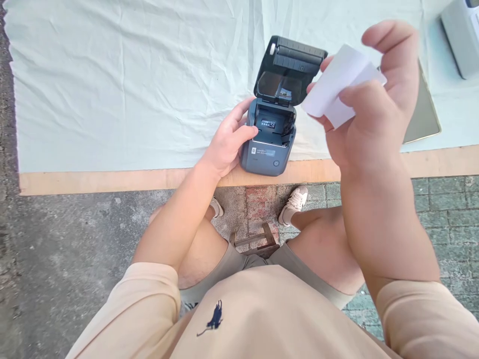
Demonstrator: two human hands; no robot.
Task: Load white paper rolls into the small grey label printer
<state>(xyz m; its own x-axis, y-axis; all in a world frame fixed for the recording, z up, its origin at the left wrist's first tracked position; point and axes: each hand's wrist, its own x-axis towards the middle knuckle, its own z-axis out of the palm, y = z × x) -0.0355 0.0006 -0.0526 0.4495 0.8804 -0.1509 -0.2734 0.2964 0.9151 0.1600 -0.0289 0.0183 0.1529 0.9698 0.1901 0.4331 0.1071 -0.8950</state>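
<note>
Pale cloth, box right of printer

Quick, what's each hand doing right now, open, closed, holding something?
Left hand: closed around the side of the open printer.
Right hand: closed on the white paper, pinching it.

A wrinkled pale cloth covers the table, leaving a strip of bare wooden edge along the near side. At the right lie a partly hidden flat greyish panel and, farther back, a whitish box cut off by the corner. Below are a small wooden frame, grey concrete and greenish paving bricks.
</note>
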